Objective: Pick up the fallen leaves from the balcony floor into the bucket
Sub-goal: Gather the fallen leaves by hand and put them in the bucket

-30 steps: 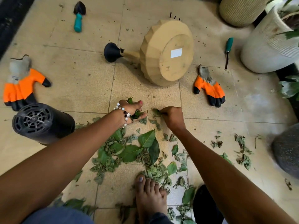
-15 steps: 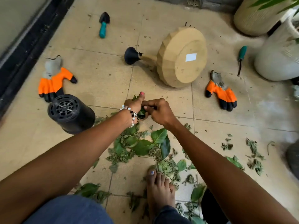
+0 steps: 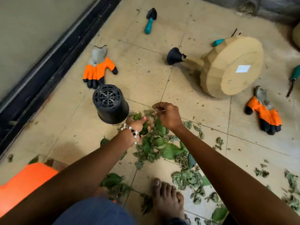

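Tiled balcony floor (image 3: 146,82), scattered leaves (image 3: 168,150), dark door track (image 3: 53,62)

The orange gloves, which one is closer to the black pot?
The orange glove by the dark door track, just above the tipped-over black pot. The other orange glove lies far right, past the watering can.

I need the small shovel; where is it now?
The teal-handled trowel lies on the tiles at the head view's top centre, beyond the left orange glove.

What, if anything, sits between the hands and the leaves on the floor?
Nothing visible does. The left hand already grips a bunch of leaves, and the right hand hovers just above the leaf pile. The black pot lies beside them.
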`<state>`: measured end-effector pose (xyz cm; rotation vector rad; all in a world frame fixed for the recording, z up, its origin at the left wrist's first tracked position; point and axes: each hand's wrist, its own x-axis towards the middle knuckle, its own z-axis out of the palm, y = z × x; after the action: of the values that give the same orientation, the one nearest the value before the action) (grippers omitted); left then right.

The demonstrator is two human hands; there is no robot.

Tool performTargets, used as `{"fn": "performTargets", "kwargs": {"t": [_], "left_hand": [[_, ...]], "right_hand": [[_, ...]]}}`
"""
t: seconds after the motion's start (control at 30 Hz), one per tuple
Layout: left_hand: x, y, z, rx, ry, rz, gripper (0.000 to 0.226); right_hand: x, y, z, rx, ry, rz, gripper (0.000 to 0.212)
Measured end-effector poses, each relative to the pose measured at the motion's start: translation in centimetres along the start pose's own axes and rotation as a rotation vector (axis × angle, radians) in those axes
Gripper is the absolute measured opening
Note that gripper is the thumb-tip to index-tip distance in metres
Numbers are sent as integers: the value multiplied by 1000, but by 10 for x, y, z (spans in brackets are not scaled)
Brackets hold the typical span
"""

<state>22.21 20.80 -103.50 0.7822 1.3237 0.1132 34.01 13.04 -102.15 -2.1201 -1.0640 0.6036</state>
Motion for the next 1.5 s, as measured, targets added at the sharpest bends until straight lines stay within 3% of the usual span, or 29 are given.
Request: {"fn": "performTargets", "kwargs": {"t": [0.13,0.27,0.33,0.43,0.6,0.67,0.8,0.87,0.93,1.03,1.1,1.17,1.2,1.27,1.33,1.4,1.5], "left_hand": [[-14,-12,-16,-87,-145,-39,4],[-20,-5,-39,-24,-124,-11,22],[-20,-4,-58,-3,-117,-29,14],[-21,0,-79,-36,-108,-14,12],[-14,-1,-86,-55,-80,66,19],[-12,-3,-78,-66,-80,71,24],[-12,-3,-52,-93,-76,62,45],[-8,-1,-39,-134,-89,43,70],[-4,1,-24,-197,-134,11,74],[2,2,-9,-265,-109,-32,83],[4,3,-3,-253,-54,6,69],[7,6,1,-217,-35,30,80],[8,9,2,-212,-22,44,84],[6,15,3,-227,-59,66,57],[6,20,2,-239,-77,46,31],[11,21,-4,-201,-21,74,31],[18,17,-8,-90,28,111,38]], "right_hand": [[5,-5,28,-209,-176,-147,40],[16,-6,55,-363,-286,-279,52],[21,-3,68,-519,-349,-351,53],[15,4,76,-639,-358,-480,46],[6,9,65,-707,-324,-445,32],[7,5,56,-502,-247,-360,26],[-2,-27,30,525,-31,155,12],[-9,-39,27,776,-54,311,12],[-17,-44,25,636,-86,292,12],[-23,-33,18,233,-180,62,19],[-21,-24,4,249,-293,53,23],[-20,-17,-12,405,-320,74,26],[-20,-15,-20,535,-265,105,26],[-21,-7,-30,647,-71,179,23],[-18,11,-31,364,77,246,18],[-20,25,-23,-23,6,277,30],[-32,27,7,-352,-155,225,62]]}}
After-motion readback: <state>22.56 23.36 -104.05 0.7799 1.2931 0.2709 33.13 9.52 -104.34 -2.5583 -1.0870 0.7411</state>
